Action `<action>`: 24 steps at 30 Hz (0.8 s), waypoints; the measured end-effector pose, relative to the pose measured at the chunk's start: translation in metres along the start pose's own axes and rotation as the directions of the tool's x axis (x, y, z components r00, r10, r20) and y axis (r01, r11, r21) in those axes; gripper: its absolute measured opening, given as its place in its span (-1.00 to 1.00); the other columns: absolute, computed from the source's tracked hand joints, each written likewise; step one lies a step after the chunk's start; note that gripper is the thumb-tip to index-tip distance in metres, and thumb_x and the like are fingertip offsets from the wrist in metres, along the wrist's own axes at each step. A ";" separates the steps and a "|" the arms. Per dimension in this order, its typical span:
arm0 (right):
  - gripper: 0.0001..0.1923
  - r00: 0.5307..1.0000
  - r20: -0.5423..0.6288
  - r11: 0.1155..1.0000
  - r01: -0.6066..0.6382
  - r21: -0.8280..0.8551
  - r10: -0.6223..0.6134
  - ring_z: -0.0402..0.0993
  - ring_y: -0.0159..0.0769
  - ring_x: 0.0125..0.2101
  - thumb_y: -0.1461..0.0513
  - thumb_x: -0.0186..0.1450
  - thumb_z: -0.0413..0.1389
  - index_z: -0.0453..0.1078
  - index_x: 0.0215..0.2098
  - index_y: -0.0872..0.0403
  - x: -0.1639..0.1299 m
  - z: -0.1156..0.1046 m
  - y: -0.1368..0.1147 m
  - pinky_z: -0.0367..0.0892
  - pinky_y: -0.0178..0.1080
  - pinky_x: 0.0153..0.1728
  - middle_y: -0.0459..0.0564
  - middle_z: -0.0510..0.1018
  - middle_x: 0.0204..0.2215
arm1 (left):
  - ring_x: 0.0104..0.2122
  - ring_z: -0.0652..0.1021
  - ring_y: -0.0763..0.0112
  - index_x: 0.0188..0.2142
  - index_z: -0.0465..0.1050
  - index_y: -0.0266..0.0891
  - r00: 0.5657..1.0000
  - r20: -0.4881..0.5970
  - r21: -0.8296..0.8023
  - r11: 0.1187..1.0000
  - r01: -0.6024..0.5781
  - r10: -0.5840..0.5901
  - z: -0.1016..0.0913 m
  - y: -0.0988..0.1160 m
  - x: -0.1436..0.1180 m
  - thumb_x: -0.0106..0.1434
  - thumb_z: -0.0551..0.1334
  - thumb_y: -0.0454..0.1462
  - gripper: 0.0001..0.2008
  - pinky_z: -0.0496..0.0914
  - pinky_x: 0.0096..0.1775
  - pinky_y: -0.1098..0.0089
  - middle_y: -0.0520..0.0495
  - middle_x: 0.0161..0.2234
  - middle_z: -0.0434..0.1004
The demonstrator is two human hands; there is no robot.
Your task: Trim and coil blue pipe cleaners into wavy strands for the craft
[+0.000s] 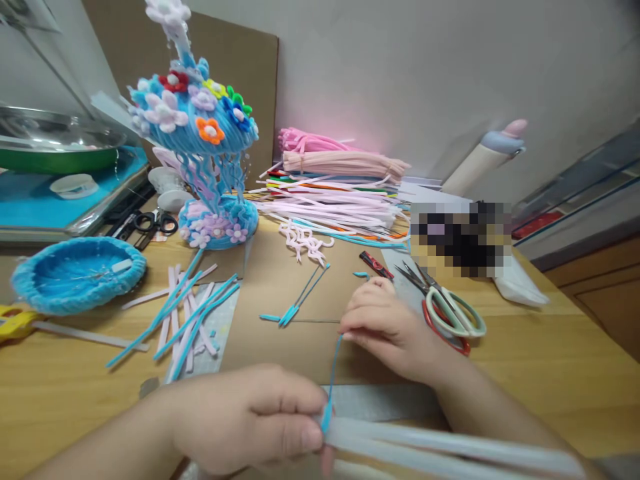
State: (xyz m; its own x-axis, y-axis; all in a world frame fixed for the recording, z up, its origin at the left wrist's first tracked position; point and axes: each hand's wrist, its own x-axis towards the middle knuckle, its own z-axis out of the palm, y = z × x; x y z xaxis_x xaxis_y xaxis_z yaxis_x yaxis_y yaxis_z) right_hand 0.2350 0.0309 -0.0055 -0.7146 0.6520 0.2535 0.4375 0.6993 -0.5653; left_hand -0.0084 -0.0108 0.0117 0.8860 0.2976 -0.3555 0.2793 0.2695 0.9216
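My left hand (250, 420) is closed on the ends of two translucent white sticks (450, 450) that run off to the lower right. A thin blue pipe cleaner (332, 380) wraps round those sticks at my left fingertips. Its upper end is pinched by my right hand (385, 327), which rests on the brown cardboard sheet (300, 293). Loose blue and pale pink pipe cleaners (185, 320) lie to the left of my hands.
A blue pipe-cleaner ornament with flowers (200, 127) stands at the back. A blue woven dish (75, 273) lies left, scissors (450, 313) right of my right hand, black scissors (153, 223) behind. A stack of coloured pipe cleaners (340, 187) lies against the wall.
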 end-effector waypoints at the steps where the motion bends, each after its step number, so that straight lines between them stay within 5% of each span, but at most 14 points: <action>1: -0.88 0.999 0.037 0.999 -0.004 -0.039 0.005 0.35 -0.33 -0.33 0.30 0.32 0.05 0.41 -0.35 0.05 0.001 0.004 -0.002 0.05 -0.10 -0.09 -0.09 0.49 -0.46 | -0.61 0.16 0.57 -0.28 0.40 -0.26 0.999 -0.044 -0.044 0.999 -0.018 0.016 -0.001 0.000 -0.002 0.28 -0.01 0.08 -0.53 0.09 -0.57 0.54 0.15 -0.60 0.08; 4: -0.85 0.994 0.112 0.994 -0.007 -0.105 0.019 0.34 -0.32 -0.35 0.34 0.31 0.02 0.40 -0.37 0.06 0.001 0.012 -0.009 0.04 -0.10 -0.06 -0.09 0.48 -0.48 | -0.61 0.14 0.57 -0.30 0.32 -0.22 0.948 -0.319 0.048 0.999 0.003 0.013 -0.008 0.003 -0.007 0.33 -0.03 0.01 -0.62 0.06 -0.57 0.53 0.17 -0.59 0.07; 7: -0.84 0.988 0.151 0.992 -0.023 -0.122 0.042 0.33 -0.32 -0.35 0.36 0.30 -0.02 0.37 -0.34 0.06 0.001 0.014 -0.018 0.07 -0.16 -0.11 -0.07 0.49 -0.46 | -0.53 0.26 0.52 -0.35 0.31 -0.20 0.799 -0.595 0.342 0.926 0.160 0.081 -0.015 0.004 -0.007 0.36 -0.05 -0.06 -0.67 0.13 -0.48 0.50 0.13 -0.53 0.20; 9: -0.84 0.987 0.159 0.988 -0.010 -0.153 0.035 0.30 -0.33 -0.38 0.37 0.30 -0.04 0.35 -0.35 0.08 0.000 0.014 -0.025 0.07 -0.17 -0.15 -0.07 0.46 -0.48 | -0.48 0.32 0.47 -0.41 0.28 -0.20 0.730 -0.665 0.500 0.820 0.278 0.158 -0.016 0.002 -0.004 0.37 -0.07 -0.10 -0.67 0.15 -0.44 0.46 0.10 -0.51 0.28; 11: -0.84 0.989 0.151 0.982 0.026 -0.189 0.003 0.26 -0.34 -0.41 0.37 0.30 -0.05 0.33 -0.37 0.10 0.000 0.014 -0.033 0.06 -0.15 -0.16 -0.07 0.43 -0.51 | -0.47 0.36 0.43 -0.44 0.23 -0.19 0.706 -0.677 0.610 0.695 0.381 0.207 -0.015 -0.002 0.000 0.37 -0.09 -0.14 -0.68 0.15 -0.43 0.43 0.07 -0.50 0.34; 13: -0.84 0.990 0.132 0.974 0.078 -0.213 -0.051 0.22 -0.35 -0.44 0.37 0.29 -0.05 0.33 -0.40 0.11 0.000 0.015 -0.040 0.05 -0.14 -0.17 -0.09 0.39 -0.54 | -0.47 0.40 0.38 -0.40 0.24 -0.18 0.721 -0.655 0.696 0.552 0.459 0.227 -0.013 -0.004 0.004 0.37 -0.11 -0.21 -0.73 0.15 -0.44 0.40 0.04 -0.47 0.39; 18: -0.84 0.991 0.041 0.964 0.133 -0.230 -0.127 0.18 -0.36 -0.46 0.36 0.29 -0.03 0.36 -0.39 0.12 -0.003 0.010 -0.048 0.02 -0.13 -0.21 -0.09 0.39 -0.55 | -0.42 0.48 0.26 -0.25 0.28 -0.17 0.866 -0.454 0.887 0.200 0.416 0.210 -0.007 -0.005 0.005 0.20 0.02 -0.44 -0.81 0.16 -0.47 0.36 -0.04 -0.37 0.48; 24: -0.90 0.993 0.039 0.984 0.113 -0.140 -0.108 0.25 -0.35 -0.38 0.29 0.32 0.04 0.39 -0.30 0.08 -0.003 0.000 -0.036 -0.01 -0.11 -0.16 -0.10 0.43 -0.47 | -0.47 0.45 0.27 -0.26 0.26 -0.16 0.944 -0.254 0.965 0.127 0.231 0.209 0.013 -0.007 0.012 0.08 0.09 -0.48 -0.74 0.13 -0.52 0.34 0.00 -0.38 0.47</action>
State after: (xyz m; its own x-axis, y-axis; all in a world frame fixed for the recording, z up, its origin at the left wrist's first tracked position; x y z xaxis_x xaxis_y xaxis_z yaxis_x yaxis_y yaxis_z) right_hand 0.2217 0.0039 0.0144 -0.7783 0.5606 0.2828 0.4262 0.8025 -0.4177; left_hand 0.0051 -0.0214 0.0027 0.8011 0.5699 -0.1830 0.5973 -0.7804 0.1848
